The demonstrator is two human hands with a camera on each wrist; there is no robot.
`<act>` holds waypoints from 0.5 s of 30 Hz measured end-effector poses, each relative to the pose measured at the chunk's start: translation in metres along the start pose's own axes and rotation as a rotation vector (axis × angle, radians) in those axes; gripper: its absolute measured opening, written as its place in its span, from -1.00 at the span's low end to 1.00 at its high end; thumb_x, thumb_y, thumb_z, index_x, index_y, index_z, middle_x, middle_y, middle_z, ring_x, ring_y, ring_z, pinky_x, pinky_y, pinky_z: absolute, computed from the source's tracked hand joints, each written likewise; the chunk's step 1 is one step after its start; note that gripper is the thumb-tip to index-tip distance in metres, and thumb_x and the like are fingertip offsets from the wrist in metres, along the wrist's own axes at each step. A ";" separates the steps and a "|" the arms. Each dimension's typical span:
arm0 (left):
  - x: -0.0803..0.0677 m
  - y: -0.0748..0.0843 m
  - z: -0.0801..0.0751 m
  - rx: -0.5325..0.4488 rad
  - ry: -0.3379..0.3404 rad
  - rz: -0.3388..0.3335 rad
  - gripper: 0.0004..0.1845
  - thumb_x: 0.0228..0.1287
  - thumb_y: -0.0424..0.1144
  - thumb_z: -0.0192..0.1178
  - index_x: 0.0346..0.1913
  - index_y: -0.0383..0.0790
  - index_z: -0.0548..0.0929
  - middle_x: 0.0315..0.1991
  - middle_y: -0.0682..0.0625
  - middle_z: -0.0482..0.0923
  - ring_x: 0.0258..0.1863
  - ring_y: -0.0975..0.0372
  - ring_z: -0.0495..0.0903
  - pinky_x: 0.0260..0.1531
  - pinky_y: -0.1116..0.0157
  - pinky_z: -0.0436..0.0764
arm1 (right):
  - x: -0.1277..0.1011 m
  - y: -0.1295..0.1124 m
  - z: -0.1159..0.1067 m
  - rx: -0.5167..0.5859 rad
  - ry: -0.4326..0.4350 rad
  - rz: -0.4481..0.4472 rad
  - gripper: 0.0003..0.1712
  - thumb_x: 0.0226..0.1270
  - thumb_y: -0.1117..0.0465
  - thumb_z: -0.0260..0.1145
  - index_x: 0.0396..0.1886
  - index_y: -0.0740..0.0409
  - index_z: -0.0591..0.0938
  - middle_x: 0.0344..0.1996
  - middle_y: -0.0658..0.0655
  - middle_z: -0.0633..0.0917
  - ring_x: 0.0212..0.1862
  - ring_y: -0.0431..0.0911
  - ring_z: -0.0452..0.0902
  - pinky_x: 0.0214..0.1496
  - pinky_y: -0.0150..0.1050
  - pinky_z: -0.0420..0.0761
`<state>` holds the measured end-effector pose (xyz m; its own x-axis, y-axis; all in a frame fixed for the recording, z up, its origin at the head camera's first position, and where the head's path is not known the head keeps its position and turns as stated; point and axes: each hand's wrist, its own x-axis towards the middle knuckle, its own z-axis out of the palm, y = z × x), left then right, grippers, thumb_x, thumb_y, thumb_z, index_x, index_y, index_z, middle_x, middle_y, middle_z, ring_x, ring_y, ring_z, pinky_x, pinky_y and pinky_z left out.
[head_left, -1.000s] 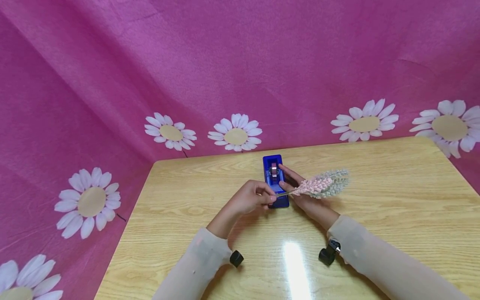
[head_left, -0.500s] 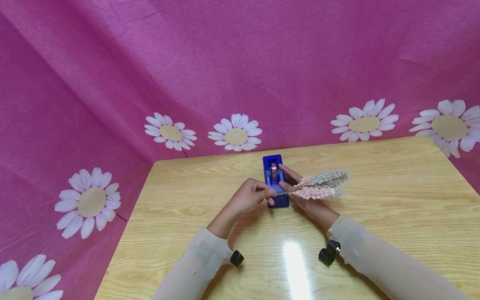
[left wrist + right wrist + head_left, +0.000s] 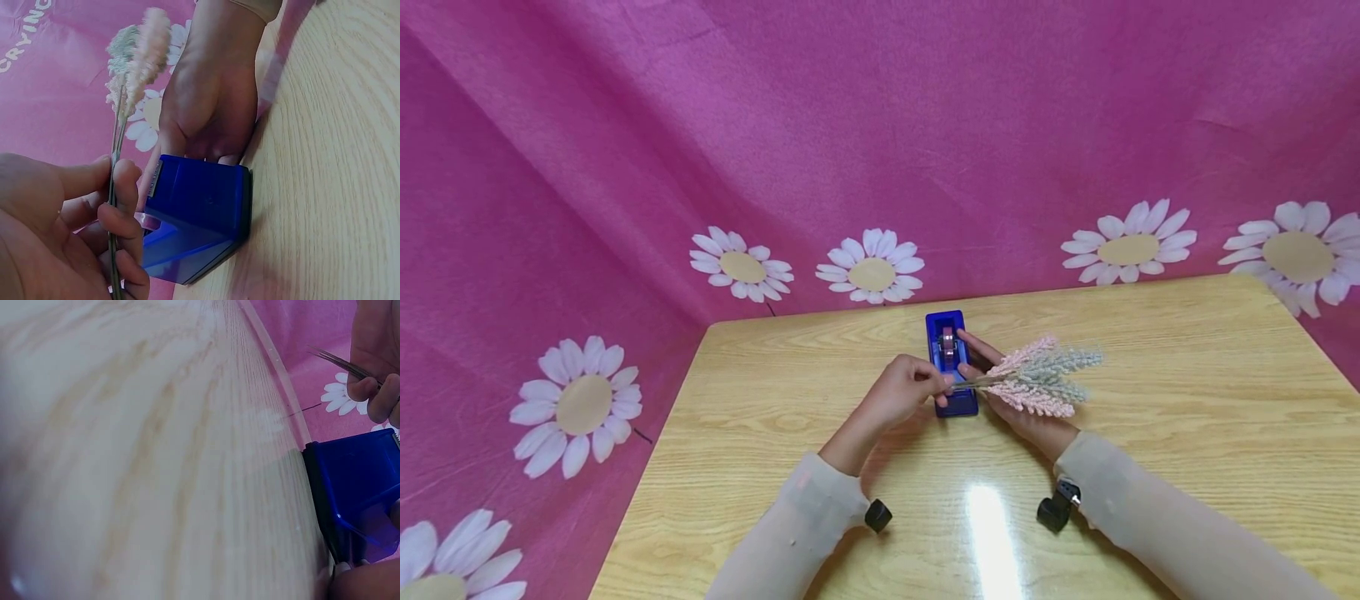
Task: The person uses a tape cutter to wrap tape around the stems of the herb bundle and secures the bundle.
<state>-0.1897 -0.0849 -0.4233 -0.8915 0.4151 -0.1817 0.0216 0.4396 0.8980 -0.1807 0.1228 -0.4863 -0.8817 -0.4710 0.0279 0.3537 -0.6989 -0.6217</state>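
Note:
My left hand pinches a small bunch of dried-look flowers by its thin stems, between thumb and curled fingers. Fluffy pink and grey-green flower spikes fan out toward the right, passing above the other hand in the head view. Beneath the stems stands a blue tape dispenser with a roll of tape in it. My right hand holds this dispenser from its right side, some fingers hidden behind it. The bare stem ends stick out past the left hand in the right wrist view.
The wooden table extends around the dispenser on all sides. Behind it and to the left hangs a pink cloth with printed daisies. A black device is strapped at the left wrist, another at the right.
The flower spikes have turned and spread: the pink ones now lie at both edges with grey-green between. The left hand shifted only slightly; the right hand and dispenser stayed put.

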 end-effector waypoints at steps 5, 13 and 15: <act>0.000 -0.002 0.001 -0.013 0.011 -0.008 -0.70 0.49 -0.27 0.26 -0.41 -0.39 0.76 -0.59 0.04 0.63 -0.64 0.31 0.19 -0.65 0.37 0.14 | 0.013 0.010 0.001 -0.887 0.160 -0.231 -0.32 0.60 0.35 0.13 0.61 0.28 0.19 0.54 0.39 0.27 0.56 0.26 0.12 0.56 -0.19 0.21; 0.001 -0.005 0.003 -0.043 0.040 0.016 -0.77 0.40 -0.33 0.34 -0.42 -0.42 0.75 -0.61 0.05 0.62 -0.60 0.29 0.30 -0.63 0.38 0.21 | 0.019 0.015 -0.004 -0.901 0.164 -0.291 -0.33 0.55 0.44 0.14 0.58 0.36 0.21 0.45 0.53 0.34 0.47 0.37 0.25 0.34 -0.48 0.39; 0.000 -0.004 0.004 -0.053 0.047 0.018 -0.78 0.38 -0.34 0.36 -0.42 -0.41 0.74 -0.61 0.06 0.61 -0.60 0.26 0.32 -0.63 0.38 0.23 | 0.020 0.015 -0.006 -0.894 0.161 -0.266 -0.32 0.56 0.41 0.13 0.60 0.34 0.19 0.46 0.52 0.32 0.48 0.36 0.23 0.33 -0.48 0.37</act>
<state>-0.1880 -0.0836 -0.4289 -0.9115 0.3838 -0.1478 0.0147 0.3895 0.9209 -0.1947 0.1062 -0.4993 -0.9551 -0.2291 0.1878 -0.1762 -0.0700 -0.9819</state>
